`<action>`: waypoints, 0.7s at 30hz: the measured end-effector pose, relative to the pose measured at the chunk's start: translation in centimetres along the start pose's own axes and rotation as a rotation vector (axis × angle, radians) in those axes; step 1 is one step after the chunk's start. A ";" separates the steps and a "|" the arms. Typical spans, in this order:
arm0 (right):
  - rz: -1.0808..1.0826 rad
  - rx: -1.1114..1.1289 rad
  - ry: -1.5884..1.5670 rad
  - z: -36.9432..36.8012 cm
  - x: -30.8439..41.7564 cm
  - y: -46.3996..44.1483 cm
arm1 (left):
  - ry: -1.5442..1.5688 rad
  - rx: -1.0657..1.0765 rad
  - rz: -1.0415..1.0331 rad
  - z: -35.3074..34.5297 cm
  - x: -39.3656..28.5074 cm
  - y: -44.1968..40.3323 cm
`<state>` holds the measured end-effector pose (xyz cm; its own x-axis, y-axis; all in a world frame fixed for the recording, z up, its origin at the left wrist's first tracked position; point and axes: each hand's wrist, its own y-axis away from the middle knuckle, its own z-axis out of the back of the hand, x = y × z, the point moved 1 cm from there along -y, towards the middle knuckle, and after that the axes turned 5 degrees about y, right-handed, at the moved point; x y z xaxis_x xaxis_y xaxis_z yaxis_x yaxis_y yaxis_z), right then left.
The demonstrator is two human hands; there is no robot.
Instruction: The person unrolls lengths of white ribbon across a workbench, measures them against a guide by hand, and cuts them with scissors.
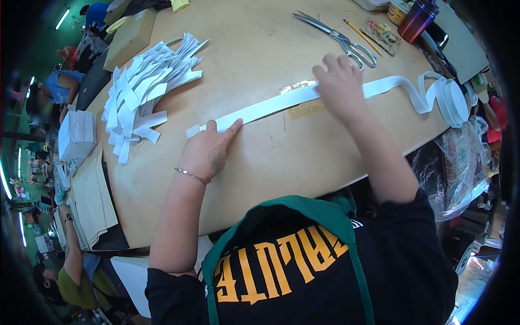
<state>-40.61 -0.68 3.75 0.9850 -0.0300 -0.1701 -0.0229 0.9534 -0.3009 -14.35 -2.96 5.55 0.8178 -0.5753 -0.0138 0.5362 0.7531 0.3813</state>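
A white band [271, 105] lies stretched across the table, running right to a white roll [452, 103]. My left hand [208, 149] presses on the band's left end with thumb and index finger apart. Over the band farther right is my right hand [340, 86], blurred, its fingers bent; whether they hold anything is hidden. Beneath the band near that hand are pieces of tape [306, 110] on the table. Silver scissors [344, 39] lie beyond my right hand. A heap of cut white strips [143, 92] sits at the left.
Past the scissors are a pencil [355, 27], a dark tumbler [417, 20] and a yellow tub [398, 12]. A cardboard box [131, 39] and a white stack [77, 135] stand along the table's left side. Other people are at the left and right edges.
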 end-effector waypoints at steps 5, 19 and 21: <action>0.176 -0.066 -0.389 -0.7 8.2 4.7 | 0.002 -0.007 -0.022 -0.1 0.3 -0.1; 0.125 0.103 -0.374 -1.1 8.9 4.7 | 0.194 -0.466 -0.286 -0.1 -0.9 -4.0; 0.130 0.113 -0.381 -1.1 8.9 4.6 | 0.270 -0.741 -0.389 -0.8 -2.3 -6.1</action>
<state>-32.13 3.11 -0.14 0.9685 0.1856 0.1663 -0.1529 0.9696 -0.1912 -19.32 -6.00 2.49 0.5202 -0.8096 -0.2719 0.7082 0.5868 -0.3925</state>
